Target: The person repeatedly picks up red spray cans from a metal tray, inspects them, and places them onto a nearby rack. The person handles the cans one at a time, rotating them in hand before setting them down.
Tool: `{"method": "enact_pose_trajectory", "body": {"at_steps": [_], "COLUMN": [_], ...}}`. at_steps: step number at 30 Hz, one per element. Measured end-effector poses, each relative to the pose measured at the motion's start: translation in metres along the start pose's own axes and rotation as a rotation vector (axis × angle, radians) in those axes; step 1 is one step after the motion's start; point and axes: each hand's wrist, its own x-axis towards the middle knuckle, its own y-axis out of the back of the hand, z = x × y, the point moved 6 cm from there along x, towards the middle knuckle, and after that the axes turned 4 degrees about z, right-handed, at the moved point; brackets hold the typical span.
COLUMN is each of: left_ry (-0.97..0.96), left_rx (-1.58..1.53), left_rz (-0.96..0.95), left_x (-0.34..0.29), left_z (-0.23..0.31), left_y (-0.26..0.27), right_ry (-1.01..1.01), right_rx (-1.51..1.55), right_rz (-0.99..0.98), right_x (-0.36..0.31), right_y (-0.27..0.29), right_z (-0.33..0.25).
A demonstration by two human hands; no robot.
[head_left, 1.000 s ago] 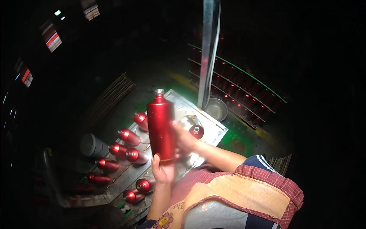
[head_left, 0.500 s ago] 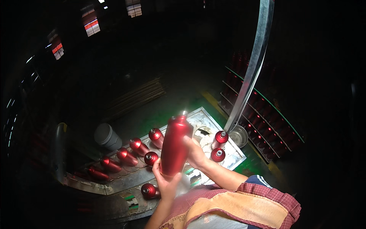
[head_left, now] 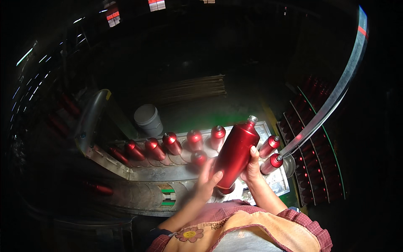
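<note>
I hold a large glossy red metal bottle (head_left: 237, 153) up in front of me, tilted so its bare silver neck points up and to the right. My left hand (head_left: 207, 179) is closed at its lower left side, thumb near the base. Around its right side curls my right hand (head_left: 252, 167), with the thumb pointing up along the wall. Two more red bottles (head_left: 270, 145) stand just to the right of that hand. A row of similar bottles (head_left: 171, 143) runs leftward along the far lane, and one bottle (head_left: 198, 158) stands nearer, behind my left hand.
A curved plated conveyor (head_left: 142, 195) loops on the left, with a metal guard rail (head_left: 93, 122) at its end. Beyond it stands a white bucket (head_left: 148, 119). At right, a metal post (head_left: 336, 96) rises before a rack of red bottles (head_left: 315, 168).
The view has swung left, so the scene sits further right. The held bottle has tipped from nearly upright to leaning right, and my right hand has shifted lower along its side.
</note>
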Motion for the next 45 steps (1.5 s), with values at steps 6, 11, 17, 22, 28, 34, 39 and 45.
{"method": "enact_pose_trajectory", "body": {"at_steps": [6,11,17,22,28,34,39,45], "left_ry": [0.006,0.008,-0.029,-0.011,-0.140,-0.356,-0.047,0.088], "left_rx": [0.055,0.012,0.025,0.039,0.322,0.842,0.161,0.007], "left_rz": [-0.012,-0.046,0.089,0.158,0.124,0.210,0.170,0.192], "left_x": [-0.007,-0.002,0.015,0.016,0.029,-0.030,-0.025,0.033], "left_z": [0.011,0.016,0.012,-0.002,-0.021,0.008,0.006,-0.030], "left_y": [-0.001,-0.006,-0.044,-0.060,-0.036,-0.042,-0.053,-0.021], "right_ry": [0.009,0.054,-0.012,0.042,0.071,0.021,-0.093,-0.160], "right_rx": [0.061,0.012,0.148,0.151,0.193,0.221,0.189,0.317], "right_rz": [0.101,0.135,0.012,-0.121,-0.086,-0.048,-0.031,-0.006], "right_x": [-0.011,-0.002,0.014,0.013,0.016,-0.025,-0.016,0.056], "right_y": [0.008,0.011,0.010,0.012,0.022,0.004,0.001,0.050], "right_z": [0.005,0.001,-0.030,-0.057,-0.070,-0.059,-0.030,0.018]}}
